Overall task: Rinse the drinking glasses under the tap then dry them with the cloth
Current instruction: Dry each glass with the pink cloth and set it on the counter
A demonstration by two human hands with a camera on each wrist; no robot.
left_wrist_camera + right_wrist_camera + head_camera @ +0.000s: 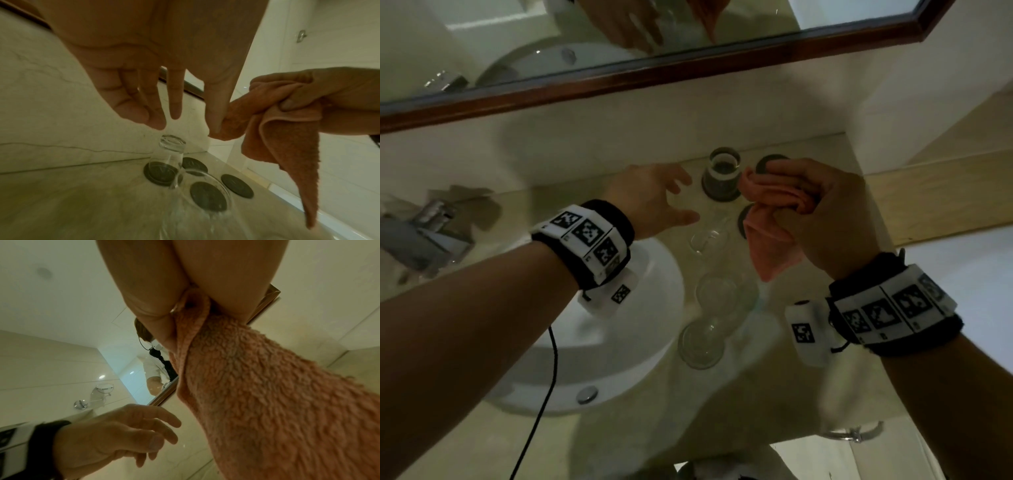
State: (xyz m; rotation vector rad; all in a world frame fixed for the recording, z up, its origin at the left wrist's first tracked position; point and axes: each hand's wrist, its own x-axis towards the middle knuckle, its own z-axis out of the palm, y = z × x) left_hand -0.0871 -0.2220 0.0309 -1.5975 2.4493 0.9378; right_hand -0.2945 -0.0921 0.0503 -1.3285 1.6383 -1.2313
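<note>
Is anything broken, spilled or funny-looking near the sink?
Nothing looks broken or spilled. One glass stands upside down on a dark coaster, which suits drying. The right hand holds the pink cloth; the left hand is open.

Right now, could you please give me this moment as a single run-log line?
left hand: open, empty, above glasses | right hand: grips pink cloth | inverted glass: on coaster | three glasses beside basin: untouched

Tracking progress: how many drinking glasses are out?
4 glasses: one inverted on a back coaster, three in a line along the counter beside the basin. The cloth may hide others.
</note>
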